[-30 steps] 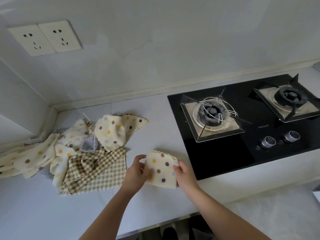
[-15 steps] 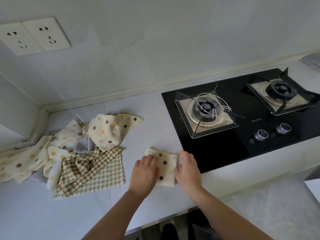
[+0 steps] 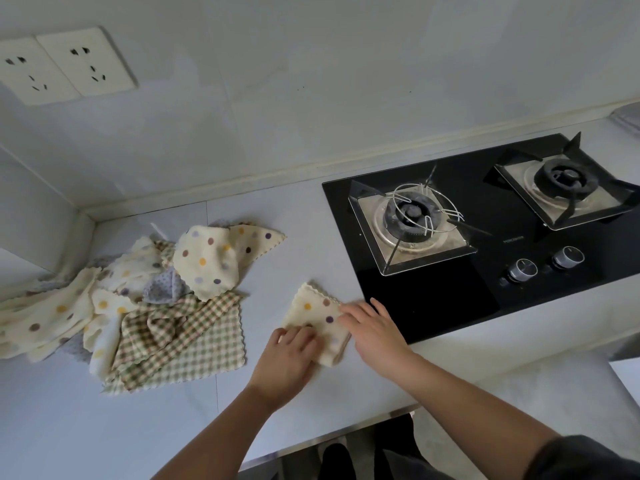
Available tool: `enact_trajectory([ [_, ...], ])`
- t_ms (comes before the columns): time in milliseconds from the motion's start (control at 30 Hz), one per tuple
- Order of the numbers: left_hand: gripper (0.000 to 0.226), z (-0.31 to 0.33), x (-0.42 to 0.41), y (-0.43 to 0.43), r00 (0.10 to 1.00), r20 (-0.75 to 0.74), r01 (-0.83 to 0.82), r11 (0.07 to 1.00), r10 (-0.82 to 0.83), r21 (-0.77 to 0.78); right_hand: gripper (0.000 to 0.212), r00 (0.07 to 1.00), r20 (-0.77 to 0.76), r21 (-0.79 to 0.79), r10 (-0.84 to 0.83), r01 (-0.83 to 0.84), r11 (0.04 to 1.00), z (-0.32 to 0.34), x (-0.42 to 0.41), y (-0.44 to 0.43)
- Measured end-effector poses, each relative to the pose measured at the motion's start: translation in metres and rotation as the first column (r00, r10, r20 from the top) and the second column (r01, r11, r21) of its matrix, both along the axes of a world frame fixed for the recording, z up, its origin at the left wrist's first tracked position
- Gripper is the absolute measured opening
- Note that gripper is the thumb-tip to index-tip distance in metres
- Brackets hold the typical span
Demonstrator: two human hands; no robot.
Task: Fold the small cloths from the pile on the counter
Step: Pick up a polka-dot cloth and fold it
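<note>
Left hand (image 3: 289,358): fingers curled on the near corner of the folded cloth (image 3: 317,313), seemingly pinching it.
Right hand (image 3: 372,327): fingers flat, pressing its right edge.
Folded cloth: on counter (image 3: 173,427), centre frame, beside stove (image 3: 433,296).
Pile (image 3: 156,306): left of centre, unfolded.

A black hob (image 3: 433,299) lies at 3 o'clock. Its left burner (image 3: 410,216) carries a wire ring (image 3: 446,211); the right burner (image 3: 562,180) sits toward 2. Two knobs (image 3: 523,270) line its front. Sockets (image 3: 86,64) sit at 10 on the wall (image 3: 311,81).
</note>
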State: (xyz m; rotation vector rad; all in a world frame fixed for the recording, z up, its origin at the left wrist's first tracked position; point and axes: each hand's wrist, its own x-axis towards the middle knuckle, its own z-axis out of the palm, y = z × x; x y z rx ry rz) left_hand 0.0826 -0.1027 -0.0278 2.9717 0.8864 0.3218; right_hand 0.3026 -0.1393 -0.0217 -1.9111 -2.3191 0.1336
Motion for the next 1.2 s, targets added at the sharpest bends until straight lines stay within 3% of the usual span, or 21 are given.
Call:
enact_trajectory([
  [100,0.018,0.006,0.012,0.011,0.983,0.073,-0.157,0.977,0.169,-0.147,0.064,0.998,-0.033,-0.007,0.062,-0.062,0.998,0.005,0.000,0.009],
  [167,0.011,0.017,0.015,0.019,0.912,0.201,-0.251,0.872,0.359,-0.420,0.047,0.993,-0.096,-0.009,0.068,-0.069,0.998,0.007,0.002,0.016],
  [200,0.009,0.023,0.013,0.023,0.855,0.242,-0.263,0.786,0.459,-0.560,0.037,0.979,-0.197,-0.014,0.053,-0.057,0.998,0.011,0.002,0.020],
  [267,0.015,0.038,0.005,0.028,0.762,0.265,-0.212,0.614,0.591,-0.760,0.023,0.870,-0.492,-0.067,-0.039,0.007,0.998,0.023,0.001,0.026],
  [333,0.027,0.057,-0.007,0.034,0.713,0.300,-0.129,0.539,0.634,-0.832,0.017,0.690,-0.709,-0.155,-0.147,0.051,0.987,0.046,-0.001,0.032],
  [400,0.041,0.081,-0.017,0.038,0.704,0.384,-0.047,0.579,0.597,-0.814,0.016,0.580,-0.790,-0.230,-0.199,0.021,0.973,0.073,-0.005,0.038],
  [467,0.048,0.107,-0.025,0.043,0.732,0.457,-0.018,0.685,0.505,-0.728,0.024,0.543,-0.815,-0.249,-0.203,-0.012,0.968,0.102,-0.009,0.045],
  [567,0.036,0.141,-0.035,0.053,0.826,0.488,0.020,0.850,0.283,-0.527,0.018,0.524,-0.831,-0.245,-0.186,-0.046,0.968,0.134,-0.015,0.055],
  [700,0.021,0.169,-0.043,0.063,0.905,0.385,-0.012,0.915,0.182,-0.404,0.018,0.539,-0.831,-0.187,-0.138,-0.037,0.982,0.163,-0.019,0.061],
  [800,0.020,0.185,-0.045,0.061,0.910,0.390,-0.014,0.952,0.139,-0.306,0.021,0.512,-0.850,-0.163,-0.125,-0.030,0.986,0.181,-0.022,0.059],
  [867,0.022,0.192,-0.044,0.061,0.917,0.384,-0.004,0.964,0.110,-0.267,0.023,0.494,-0.861,-0.151,-0.118,-0.028,0.988,0.190,-0.025,0.058],
  [1000,0.027,0.197,-0.042,0.068,0.954,0.254,-0.062,0.930,0.162,-0.362,0.011,0.415,-0.902,-0.161,-0.122,-0.060,0.985,0.201,-0.028,0.060],
  [1067,0.016,0.203,-0.042,0.071,0.962,0.218,-0.066,0.913,0.166,-0.403,0.011,0.447,-0.889,-0.161,-0.100,-0.101,0.982,0.204,-0.028,0.061],
  [1133,0.011,0.212,-0.043,0.074,0.974,0.181,-0.046,0.895,0.140,-0.443,0.005,0.535,-0.843,-0.136,-0.060,-0.103,0.985,0.204,-0.027,0.063],
  [1200,0.015,0.226,-0.048,0.079,0.989,0.084,-0.052,0.808,0.125,-0.587,0.015,0.565,-0.823,-0.091,-0.049,-0.045,0.995,0.205,-0.028,0.066],
])
